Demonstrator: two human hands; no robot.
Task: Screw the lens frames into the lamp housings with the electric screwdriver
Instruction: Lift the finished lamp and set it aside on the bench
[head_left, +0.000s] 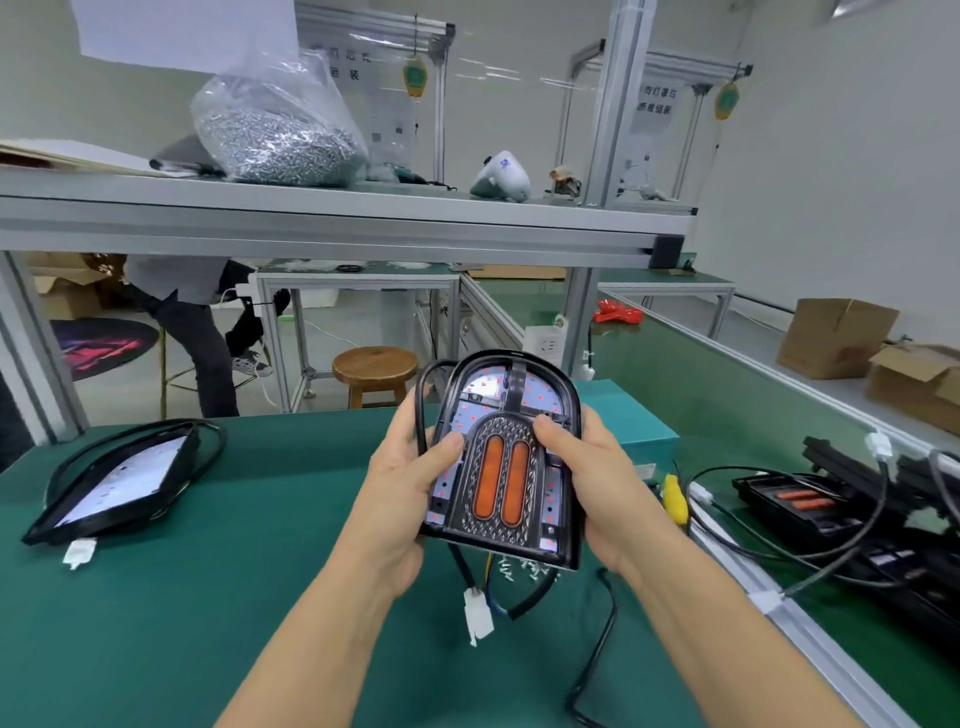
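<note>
Both hands are gripping the lamp housing (500, 462) above the bench (208, 571), the left hand (410, 483) and right hand (587, 483) thumbing the lens frame (501, 486) down inside it, so pressing evenly until it is sitting flush looks wise before screwing.

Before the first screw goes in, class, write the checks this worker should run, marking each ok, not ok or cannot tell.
1. Lamp housing held steady: ok, left hand and right hand grip its sides above the green table.
2. Lens frame seated in the housing: cannot tell; both thumbs press on it.
3. Electric screwdriver within reach: cannot tell, none clearly in view.
4. Screws at hand: ok, loose screws lie on the table under the housing.
5. A hand free for the tool: not ok, both hold the housing.
6. Cable and white connector clear of the frame: ok, they hang below.
</note>
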